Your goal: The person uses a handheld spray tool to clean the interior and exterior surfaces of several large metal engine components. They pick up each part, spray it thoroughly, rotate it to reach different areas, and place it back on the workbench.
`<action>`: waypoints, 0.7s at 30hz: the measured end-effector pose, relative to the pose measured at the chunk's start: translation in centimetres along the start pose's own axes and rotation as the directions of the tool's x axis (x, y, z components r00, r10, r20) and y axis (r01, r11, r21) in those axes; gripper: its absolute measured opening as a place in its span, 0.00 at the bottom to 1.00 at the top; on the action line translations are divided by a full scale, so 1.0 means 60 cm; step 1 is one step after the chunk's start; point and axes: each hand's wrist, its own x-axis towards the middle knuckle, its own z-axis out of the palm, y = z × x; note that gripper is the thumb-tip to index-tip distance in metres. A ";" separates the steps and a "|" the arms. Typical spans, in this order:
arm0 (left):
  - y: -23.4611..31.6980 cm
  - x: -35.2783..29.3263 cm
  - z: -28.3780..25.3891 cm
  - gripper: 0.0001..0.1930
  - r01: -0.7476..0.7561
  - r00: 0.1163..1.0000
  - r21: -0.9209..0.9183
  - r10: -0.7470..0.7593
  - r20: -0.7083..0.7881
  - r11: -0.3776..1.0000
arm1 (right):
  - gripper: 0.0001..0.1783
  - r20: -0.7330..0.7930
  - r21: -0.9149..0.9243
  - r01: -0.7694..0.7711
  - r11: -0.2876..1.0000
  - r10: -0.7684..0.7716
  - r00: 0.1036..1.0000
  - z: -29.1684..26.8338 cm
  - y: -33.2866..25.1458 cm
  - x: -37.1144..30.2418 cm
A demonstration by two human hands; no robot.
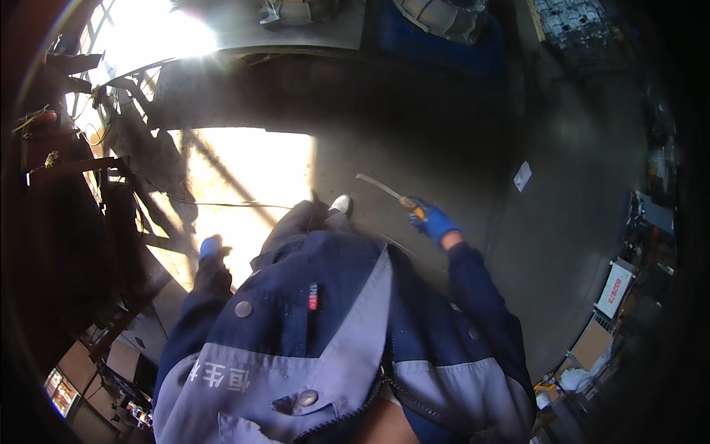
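My left hand (212, 248), blue-gloved, hangs by my side over the sunlit floor (244, 170); grip state cannot be told. My shoe (341, 204) is ahead. My right hand (436, 223) is clenched on a saw (386, 189) by its orange handle; the blade's long axis runs up-left, tip pointing away from me.

Two gloved hands show, both in blue: the left hand (211, 246) held out empty, the right hand (435, 222) gripping one tool (386, 190) with a thin curved blade and an orange handle. One white shoe (341, 203) pokes out below the one blue-and-grey jacket (333, 333). One small white sheet (523, 176) lies on the concrete floor (577, 185). One cardboard box (592, 342) sits at the right edge, beside one white sign with red print (614, 290).
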 end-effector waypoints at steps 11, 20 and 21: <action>-0.069 0.045 0.099 0.18 0.540 0.831 -0.462 -0.531 0.165 0.703 | 0.19 0.036 0.120 -0.181 0.976 0.178 0.983 0.089 -0.091 0.169; 0.109 0.131 -0.033 0.21 0.455 0.888 -0.335 -0.447 0.105 0.825 | 0.19 -0.507 0.040 -0.205 0.978 0.197 0.839 0.042 -0.101 0.303; 0.127 0.150 -0.046 0.20 0.459 0.887 -0.300 -0.452 0.098 0.836 | 0.18 -0.329 0.208 -0.247 0.947 0.305 0.894 0.022 -0.121 0.291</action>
